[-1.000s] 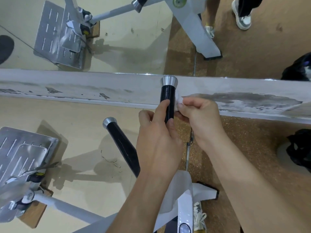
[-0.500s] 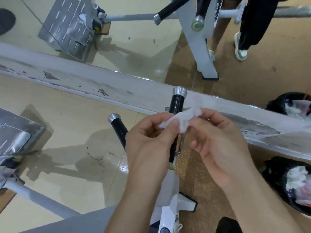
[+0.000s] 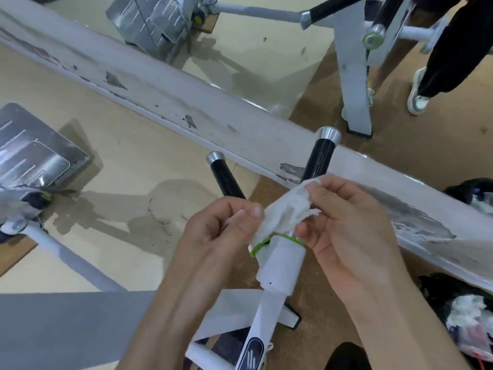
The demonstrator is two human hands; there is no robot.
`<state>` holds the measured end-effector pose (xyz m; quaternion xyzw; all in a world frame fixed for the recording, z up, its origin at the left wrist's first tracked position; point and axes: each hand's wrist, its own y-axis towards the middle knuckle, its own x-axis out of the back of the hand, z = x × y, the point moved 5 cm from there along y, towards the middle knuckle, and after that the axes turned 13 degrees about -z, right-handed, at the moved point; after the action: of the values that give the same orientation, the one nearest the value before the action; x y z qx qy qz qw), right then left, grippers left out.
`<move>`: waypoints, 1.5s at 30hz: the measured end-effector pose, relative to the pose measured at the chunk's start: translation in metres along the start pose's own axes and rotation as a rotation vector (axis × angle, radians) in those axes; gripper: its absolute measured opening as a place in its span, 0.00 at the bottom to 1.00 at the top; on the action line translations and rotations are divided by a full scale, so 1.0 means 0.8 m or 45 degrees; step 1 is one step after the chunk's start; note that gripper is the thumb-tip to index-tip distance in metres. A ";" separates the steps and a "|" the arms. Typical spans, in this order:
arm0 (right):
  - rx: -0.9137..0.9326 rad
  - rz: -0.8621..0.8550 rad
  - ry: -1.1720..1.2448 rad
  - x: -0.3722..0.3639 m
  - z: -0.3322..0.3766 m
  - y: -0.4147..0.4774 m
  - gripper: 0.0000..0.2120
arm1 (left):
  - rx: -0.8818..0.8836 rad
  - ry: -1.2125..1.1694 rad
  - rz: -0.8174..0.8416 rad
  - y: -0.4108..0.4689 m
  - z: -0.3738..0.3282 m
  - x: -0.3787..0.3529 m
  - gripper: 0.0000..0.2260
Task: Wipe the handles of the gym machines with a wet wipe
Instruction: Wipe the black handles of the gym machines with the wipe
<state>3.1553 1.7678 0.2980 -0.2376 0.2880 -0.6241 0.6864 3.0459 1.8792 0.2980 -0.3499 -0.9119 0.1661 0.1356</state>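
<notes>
Both left hand [image 3: 224, 231] and right hand [image 3: 344, 222] pinch wipe [image 3: 288, 206], blocking handle [image 3: 320, 158]; ledge [image 3: 186, 102] behind

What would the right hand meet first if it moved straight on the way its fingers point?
The right hand pinches the wipe; beyond that, probably the left hand, close opposite. Depth is unclear.

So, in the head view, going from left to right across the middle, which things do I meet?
Metal footplate → left hand → wet wipe → right hand → black bag.
</notes>
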 end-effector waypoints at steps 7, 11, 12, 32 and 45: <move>-0.048 0.103 -0.060 0.000 -0.003 0.009 0.07 | 0.199 -0.269 -0.274 0.004 0.016 0.036 0.17; -0.041 0.380 -0.192 -0.004 -0.004 0.005 0.08 | 0.578 -0.680 -0.401 0.006 0.061 0.031 0.21; -0.019 0.459 -0.280 -0.005 -0.003 0.003 0.11 | 0.630 -0.749 -0.437 0.006 0.072 0.030 0.20; 1.300 0.429 -1.902 -0.051 -0.022 0.011 0.04 | -0.323 0.345 -0.176 0.033 0.082 -0.008 0.11; 1.546 0.506 -1.769 -0.022 -0.054 0.002 0.09 | 0.159 -0.144 -0.349 0.023 0.106 -0.006 0.06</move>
<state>3.1256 1.7866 0.2678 -0.1047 -0.5248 -0.2574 0.8046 3.0294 1.8714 0.2130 -0.2032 -0.9452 0.2217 0.1270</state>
